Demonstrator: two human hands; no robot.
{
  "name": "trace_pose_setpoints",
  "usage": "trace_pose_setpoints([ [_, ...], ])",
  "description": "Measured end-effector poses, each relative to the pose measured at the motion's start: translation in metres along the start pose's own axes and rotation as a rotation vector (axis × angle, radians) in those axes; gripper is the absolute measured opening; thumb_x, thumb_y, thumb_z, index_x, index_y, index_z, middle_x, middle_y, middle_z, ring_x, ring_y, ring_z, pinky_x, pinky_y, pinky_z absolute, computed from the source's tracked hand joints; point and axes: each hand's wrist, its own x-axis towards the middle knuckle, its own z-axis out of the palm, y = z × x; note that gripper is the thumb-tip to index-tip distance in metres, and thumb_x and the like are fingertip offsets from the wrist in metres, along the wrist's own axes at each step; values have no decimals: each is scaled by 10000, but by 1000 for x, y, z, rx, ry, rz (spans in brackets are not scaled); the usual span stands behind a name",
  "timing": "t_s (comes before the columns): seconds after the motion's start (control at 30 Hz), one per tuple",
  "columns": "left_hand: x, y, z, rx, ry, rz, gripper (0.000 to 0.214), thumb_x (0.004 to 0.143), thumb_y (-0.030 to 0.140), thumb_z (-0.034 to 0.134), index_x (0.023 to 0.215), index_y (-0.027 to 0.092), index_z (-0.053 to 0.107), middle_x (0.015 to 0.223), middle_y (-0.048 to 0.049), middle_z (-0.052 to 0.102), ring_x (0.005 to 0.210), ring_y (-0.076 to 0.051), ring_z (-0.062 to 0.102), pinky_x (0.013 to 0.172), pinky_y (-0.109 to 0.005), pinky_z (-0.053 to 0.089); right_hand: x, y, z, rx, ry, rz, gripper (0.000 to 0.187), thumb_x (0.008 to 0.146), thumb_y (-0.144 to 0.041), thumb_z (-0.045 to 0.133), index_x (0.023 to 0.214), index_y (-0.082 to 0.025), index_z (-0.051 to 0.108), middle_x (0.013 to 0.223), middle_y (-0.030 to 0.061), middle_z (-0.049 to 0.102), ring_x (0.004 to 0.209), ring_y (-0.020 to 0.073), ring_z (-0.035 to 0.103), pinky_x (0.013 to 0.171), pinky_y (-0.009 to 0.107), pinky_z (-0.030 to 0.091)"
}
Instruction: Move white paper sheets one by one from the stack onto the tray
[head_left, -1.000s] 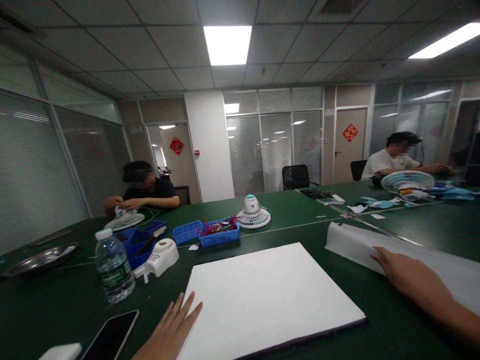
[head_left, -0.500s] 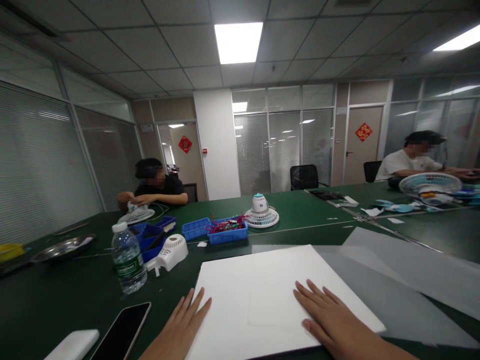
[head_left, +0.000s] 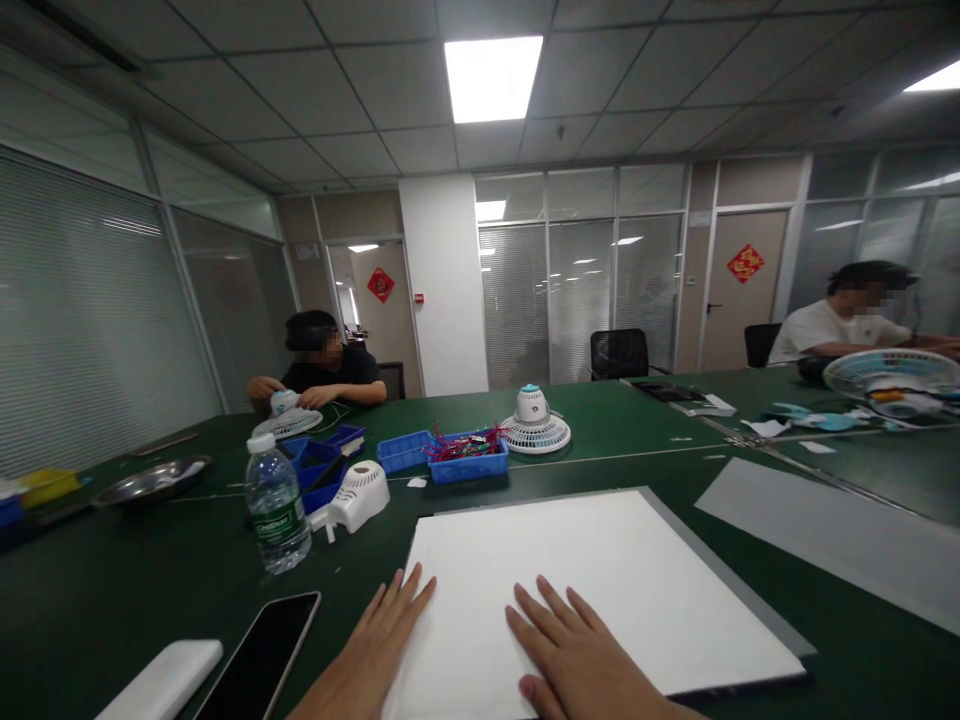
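A large white sheet [head_left: 637, 590] lies flat on the green table in front of me, covering most of a dark-edged board or pad. My left hand [head_left: 382, 630] rests on the sheet's left edge with the fingers spread. Toward the sheet's near middle, my right hand [head_left: 574, 650] is laid palm down, fingers apart and holding nothing. A greyish translucent sheet [head_left: 739, 570] peeks out along the white sheet's right side. Further right, a second translucent sheet [head_left: 825, 530] lies separately on the table.
Left of the sheet are a water bottle [head_left: 277, 510], a phone [head_left: 262, 650], a white power-bank-like block [head_left: 165, 680] and a white plastic housing [head_left: 364, 495]. Beyond stand a blue tray [head_left: 469, 465] of wires and a small fan [head_left: 534, 425]. Two people sit across the table.
My right hand has slid left across the white sheet, toward my left hand. The translucent sheet beneath now shows only a narrow strip at the right. The view has shifted slightly.
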Motion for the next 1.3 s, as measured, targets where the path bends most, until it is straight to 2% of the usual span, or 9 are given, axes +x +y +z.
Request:
trace_pose_setpoints([
  [0.33,-1,3,-6,-29,-92,-45,1067,814,845,535,1608,379,-3,1703,-25,-38,1526,-417,-61,1216,-683,61,17,-11,16,5,18,-44,653,966,-509,536,1548,-229,439,1609,131,309,1484,441,258,1156,714,264],
  [0.53,-4,15,-15,-48,-36,-52,958,841,824,526,1607,405,131,1697,-9,19,1535,-417,10,1214,-675,154,-7,1,-3,18,124,-95,612,1023,-507,433,1585,-278,353,1652,105,249,1522,349,230,1195,648,255],
  [0.6,-5,17,-16,-51,-45,-64,977,827,836,530,1608,387,151,1694,-19,16,1531,-419,4,1215,-671,149,-22,27,-14,-46,248,-26,594,1042,-510,380,1601,-326,297,1679,62,211,1542,303,189,1223,617,215],
  [0.7,-4,18,-16,-56,-51,-70,987,821,838,536,1608,386,148,1690,-21,5,1528,-418,0,1213,-670,148,-51,102,-27,-198,414,172,619,1031,-550,376,1602,-323,297,1683,58,245,1544,289,207,1231,594,208],
  [0.87,-4,17,-14,-58,-69,-73,974,826,833,534,1600,413,119,1690,-3,9,1525,-413,-4,1207,-670,172,-125,263,-45,-441,533,649,754,938,-617,449,1552,-180,429,1658,168,297,1537,357,208,1227,606,160],
  [0.97,1,14,-7,-48,-65,-73,984,819,830,547,1600,414,117,1687,-5,-4,1519,-417,-24,1208,-669,153,-168,321,-57,-403,556,870,838,930,-653,386,1495,-43,487,1561,342,371,1440,509,352,1102,744,275],
  [1.03,6,11,-1,-38,-49,-57,988,816,821,561,1597,428,102,1686,-1,-6,1516,-425,-21,1205,-679,140,-186,336,-63,-360,553,930,880,921,-706,339,1431,-23,560,1469,390,465,1342,549,468,1004,763,367],
  [1.17,15,10,9,25,28,32,983,822,797,575,1585,457,57,1688,18,18,1516,-449,54,1196,-700,181,-194,337,-66,-314,549,912,836,890,-733,373,1362,-94,635,1389,314,594,1270,511,561,954,723,447],
  [1.3,18,14,11,90,93,80,954,854,773,546,1574,456,7,1686,15,19,1528,-432,112,1199,-682,220,-193,319,-70,-304,593,794,612,965,-562,343,1159,-137,738,1139,214,754,1015,378,720,855,544,557],
])
